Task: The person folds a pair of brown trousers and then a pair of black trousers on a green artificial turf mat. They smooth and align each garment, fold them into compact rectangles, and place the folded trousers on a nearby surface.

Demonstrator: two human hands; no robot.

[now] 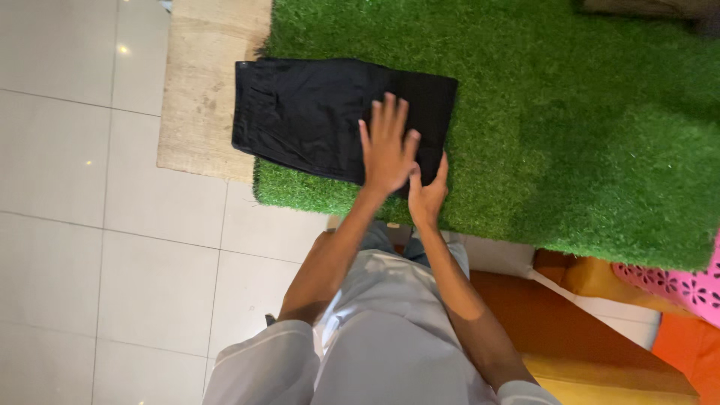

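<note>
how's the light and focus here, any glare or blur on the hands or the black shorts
Head view: soft, even light; small glare dots on the floor tiles. The black shorts read so dark that folds barely show. Left hand and right hand are slightly soft at the edges; the green turf looks fairly sharp.

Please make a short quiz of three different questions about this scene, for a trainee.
1. True or false: the black garment lies folded on the green turf mat.
2. Which hand lies flat, fingers spread, on the garment? A) left hand B) right hand
3. Fill in: the floor is covered with pale ____.

Key: 1 true; 2 A; 3 tiles.
</note>
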